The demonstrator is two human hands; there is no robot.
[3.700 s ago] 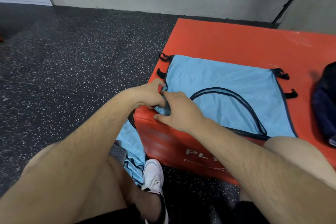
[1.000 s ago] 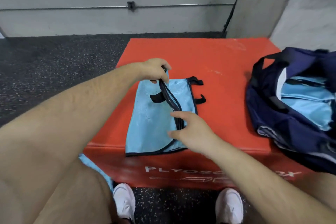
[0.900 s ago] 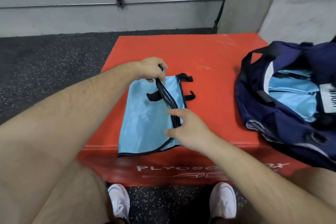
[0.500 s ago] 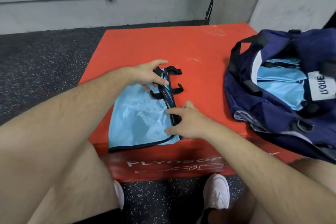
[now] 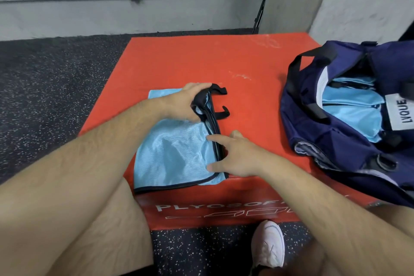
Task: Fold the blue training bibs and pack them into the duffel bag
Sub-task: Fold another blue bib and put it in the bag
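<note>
A light blue training bib (image 5: 174, 152) with dark trim lies folded into a narrow rectangle on the red plyo box (image 5: 246, 69), near its front edge. My left hand (image 5: 190, 103) grips the bib's far right corner, closed over the black straps. My right hand (image 5: 235, 154) rests flat on the bib's right edge, fingers spread. The navy duffel bag (image 5: 336, 141) stands unzipped at the right of the box, with several folded blue bibs (image 5: 354, 105) inside it.
The box sits on dark speckled rubber floor (image 5: 56, 96), with a grey wall (image 5: 134, 18) behind. My knees and a white shoe (image 5: 268, 244) are at the box's front. A white label (image 5: 403, 112) hangs on the bag.
The spread bib has been folded in half to a narrow rectangle. My left hand has closed over the straps at the far corner; my right hand has settled on the right edge.
</note>
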